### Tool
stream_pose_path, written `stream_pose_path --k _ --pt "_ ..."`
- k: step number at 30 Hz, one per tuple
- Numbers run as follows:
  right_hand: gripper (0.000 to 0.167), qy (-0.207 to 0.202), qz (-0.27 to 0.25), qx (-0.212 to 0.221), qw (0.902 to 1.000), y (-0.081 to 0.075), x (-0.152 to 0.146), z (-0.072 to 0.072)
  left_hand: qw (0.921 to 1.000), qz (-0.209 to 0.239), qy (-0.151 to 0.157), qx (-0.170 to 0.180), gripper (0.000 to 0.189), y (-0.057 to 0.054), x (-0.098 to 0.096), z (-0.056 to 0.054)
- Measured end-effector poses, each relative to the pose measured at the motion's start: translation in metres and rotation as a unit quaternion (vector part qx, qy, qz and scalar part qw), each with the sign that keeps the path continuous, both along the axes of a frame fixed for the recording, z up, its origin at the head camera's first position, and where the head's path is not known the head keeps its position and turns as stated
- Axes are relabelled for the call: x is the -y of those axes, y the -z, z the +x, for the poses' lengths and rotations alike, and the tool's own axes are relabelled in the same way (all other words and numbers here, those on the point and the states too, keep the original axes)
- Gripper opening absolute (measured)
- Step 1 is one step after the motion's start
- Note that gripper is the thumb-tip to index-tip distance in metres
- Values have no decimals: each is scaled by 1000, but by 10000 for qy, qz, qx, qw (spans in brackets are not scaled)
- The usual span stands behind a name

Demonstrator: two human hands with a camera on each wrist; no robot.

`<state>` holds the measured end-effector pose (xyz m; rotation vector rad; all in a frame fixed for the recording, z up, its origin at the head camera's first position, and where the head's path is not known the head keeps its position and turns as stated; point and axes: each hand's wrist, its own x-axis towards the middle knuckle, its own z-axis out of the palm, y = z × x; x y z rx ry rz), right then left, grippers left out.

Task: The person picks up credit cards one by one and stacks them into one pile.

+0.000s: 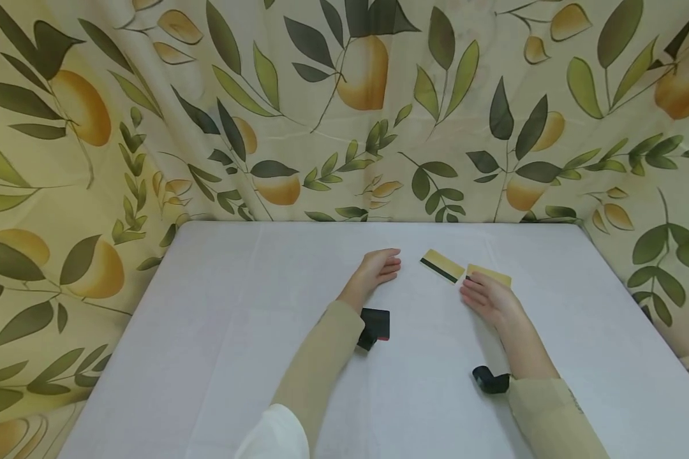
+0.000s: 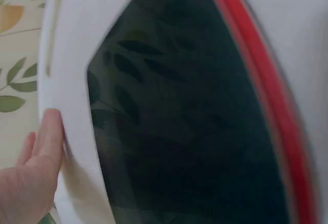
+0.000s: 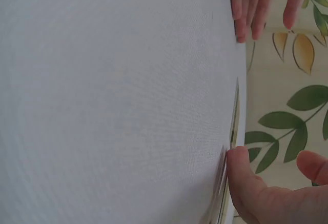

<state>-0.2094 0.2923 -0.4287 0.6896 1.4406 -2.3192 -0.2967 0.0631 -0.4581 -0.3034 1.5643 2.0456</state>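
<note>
Two gold cards with a dark stripe lie on the table to the right of centre. The left gold card (image 1: 441,266) lies between the hands, touched by neither. Fingers of my right hand (image 1: 492,301) overlap the near side of the right gold card (image 1: 496,274); the thumb stands apart in the right wrist view. My left hand (image 1: 377,271) holds nothing, its fingers extended toward the cards. Beneath the left wrist lies a black card (image 1: 381,322) with a red edge, partly hidden by the sleeve and wrist camera.
A white cloth covers the table (image 1: 252,357). Behind it and along the sides hangs a curtain (image 1: 344,159) printed with fruit and leaves. Black wrist cameras stick out beside both forearms, the right one (image 1: 490,380) over the cloth.
</note>
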Motion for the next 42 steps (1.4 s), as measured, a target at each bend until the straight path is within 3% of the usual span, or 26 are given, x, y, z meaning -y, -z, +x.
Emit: stream_pose_path --k 6,18,25,30,42 --pt "67 86 -94 2 9999 2 1 -3 9999 -11 -162 -34 43 1 -13 -3" --pt "60 544 -654 240 9961 0 9 -11 9994 141 260 -181 56 -9 -39 -3" --pt "59 514 -773 252 9954 1 9 -13 9995 155 257 41 59 -13 -53 -4" --pt "46 633 -839 337 9939 2 6 -16 9994 -42 333 95 60 -14 -57 -6" --pt "65 675 -648 451 9946 3 5 -22 9988 -298 370 124 62 -18 -53 -4"
